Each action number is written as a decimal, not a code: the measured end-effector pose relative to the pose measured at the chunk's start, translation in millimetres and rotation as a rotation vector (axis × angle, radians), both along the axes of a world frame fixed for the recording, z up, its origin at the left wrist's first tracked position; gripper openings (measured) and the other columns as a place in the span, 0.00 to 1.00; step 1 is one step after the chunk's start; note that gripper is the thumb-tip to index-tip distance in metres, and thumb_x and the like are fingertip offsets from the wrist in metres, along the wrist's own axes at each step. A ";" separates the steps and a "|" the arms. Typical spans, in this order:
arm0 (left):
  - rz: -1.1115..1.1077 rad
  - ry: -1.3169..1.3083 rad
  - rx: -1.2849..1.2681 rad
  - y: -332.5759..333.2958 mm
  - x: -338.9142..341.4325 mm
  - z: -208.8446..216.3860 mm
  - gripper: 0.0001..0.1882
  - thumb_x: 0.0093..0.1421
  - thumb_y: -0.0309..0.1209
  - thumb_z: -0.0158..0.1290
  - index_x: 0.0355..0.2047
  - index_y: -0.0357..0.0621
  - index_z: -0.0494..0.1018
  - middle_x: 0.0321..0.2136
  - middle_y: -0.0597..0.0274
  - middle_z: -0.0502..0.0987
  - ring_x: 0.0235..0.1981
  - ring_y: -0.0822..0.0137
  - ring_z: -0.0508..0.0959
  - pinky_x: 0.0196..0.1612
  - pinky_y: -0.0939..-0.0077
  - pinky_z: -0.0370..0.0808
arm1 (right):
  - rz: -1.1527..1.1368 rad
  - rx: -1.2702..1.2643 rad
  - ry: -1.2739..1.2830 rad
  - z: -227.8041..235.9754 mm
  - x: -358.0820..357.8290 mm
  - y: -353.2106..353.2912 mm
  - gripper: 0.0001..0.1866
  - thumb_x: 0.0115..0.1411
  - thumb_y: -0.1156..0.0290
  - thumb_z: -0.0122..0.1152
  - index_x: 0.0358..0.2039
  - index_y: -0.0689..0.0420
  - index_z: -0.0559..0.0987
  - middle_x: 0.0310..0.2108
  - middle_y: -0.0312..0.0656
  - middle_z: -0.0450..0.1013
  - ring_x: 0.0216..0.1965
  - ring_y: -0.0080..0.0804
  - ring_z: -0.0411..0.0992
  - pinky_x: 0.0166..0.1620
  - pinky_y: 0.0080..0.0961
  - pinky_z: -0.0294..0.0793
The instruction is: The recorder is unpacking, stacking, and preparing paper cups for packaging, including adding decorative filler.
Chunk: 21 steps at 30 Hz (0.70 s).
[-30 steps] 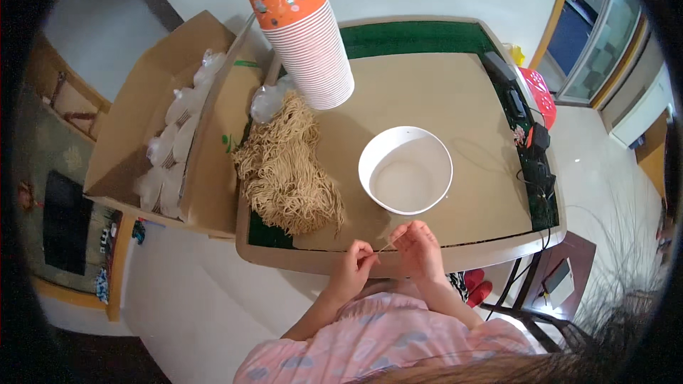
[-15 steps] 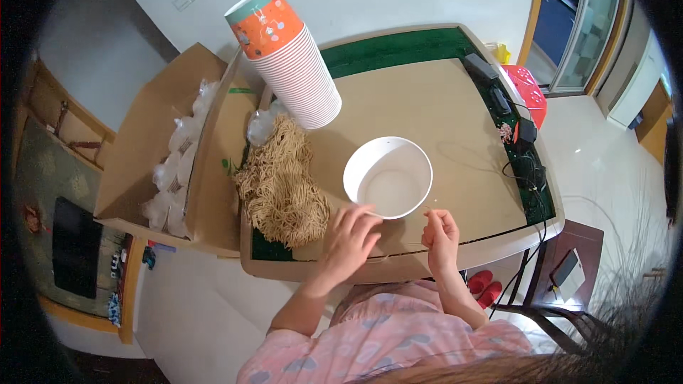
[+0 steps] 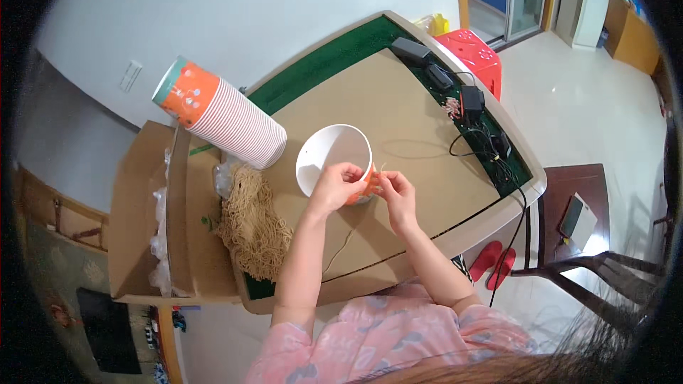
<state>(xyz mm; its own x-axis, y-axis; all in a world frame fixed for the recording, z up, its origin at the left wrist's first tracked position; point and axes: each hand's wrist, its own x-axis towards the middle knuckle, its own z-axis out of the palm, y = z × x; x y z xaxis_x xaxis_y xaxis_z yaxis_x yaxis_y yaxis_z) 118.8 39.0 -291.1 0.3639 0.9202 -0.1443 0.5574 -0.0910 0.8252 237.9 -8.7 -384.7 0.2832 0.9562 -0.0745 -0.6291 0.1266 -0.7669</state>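
Note:
A white-lined paper bucket (image 3: 328,146) with an orange outer side stands on the table, tilted slightly, its opening facing up. My left hand (image 3: 337,188) is closed on the near-right rim, fingers bent over the edge and thumb outside. Just right of the bucket, my right hand (image 3: 396,200) pinches a thin tan cord (image 3: 383,168) against the outer wall; the fingertips partly hide it. A length of the same cord trails from below the bucket toward the table's near edge. Left of the bucket lies a heap of tan cords (image 3: 252,224), beside my left forearm.
A long stack of paper buckets (image 3: 231,117) leans at the back left. An open cardboard box (image 3: 203,224) holding clear plastic-wrapped things stands left of the table. Black adapters and cables (image 3: 472,103) line the right edge. A red stool (image 3: 473,60) stands beyond.
The view has turned, shifting the scene. My left hand has come from the near side onto the bucket's rim, and my right hand has brought the cord against its wall.

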 end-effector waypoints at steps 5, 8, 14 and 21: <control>0.045 -0.053 -0.065 -0.3 -1.1 -2.5 0.11 0.48 0.23 0.56 0.33 0.32 0.74 0.29 0.58 0.78 0.31 0.71 0.77 0.35 0.78 0.74 | 0.060 -0.040 -0.070 8.2 -1.1 -4.8 0.06 0.59 0.70 0.55 0.32 0.58 0.73 0.24 0.29 0.69 0.23 0.13 0.62 0.26 0.12 0.62; 0.078 -0.115 -0.098 -3.3 2.0 -3.5 0.11 0.48 0.23 0.56 0.33 0.32 0.74 0.29 0.58 0.78 0.30 0.71 0.77 0.35 0.78 0.74 | 0.047 0.052 -0.081 2.6 -7.3 1.4 0.06 0.57 0.68 0.58 0.31 0.55 0.73 0.22 0.26 0.67 0.21 0.10 0.59 0.23 0.10 0.56; 0.067 -0.037 0.055 -12.0 6.9 -0.4 0.09 0.49 0.23 0.56 0.32 0.33 0.72 0.29 0.59 0.77 0.30 0.71 0.76 0.35 0.79 0.73 | -0.035 -0.103 -0.305 0.2 11.8 -3.9 0.07 0.58 0.67 0.55 0.30 0.57 0.76 0.19 0.26 0.65 0.19 0.11 0.58 0.20 0.11 0.55; 0.133 -0.354 0.049 -67.3 -9.1 1.2 0.09 0.58 0.28 0.52 0.35 0.34 0.73 0.31 0.64 0.73 0.30 0.78 0.72 0.32 0.83 0.69 | 0.169 0.032 -0.424 31.9 16.0 -50.9 0.11 0.62 0.70 0.49 0.35 0.63 0.76 0.21 0.34 0.69 0.23 0.17 0.67 0.28 0.15 0.69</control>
<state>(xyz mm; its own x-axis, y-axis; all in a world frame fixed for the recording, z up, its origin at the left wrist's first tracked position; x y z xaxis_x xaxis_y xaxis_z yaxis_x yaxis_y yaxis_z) 109.7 -28.3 -289.9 0.2604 0.9654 0.0143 0.2481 -0.0812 0.9653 254.0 -59.6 -352.8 0.1217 0.9915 0.0450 -0.2741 0.0772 -0.9586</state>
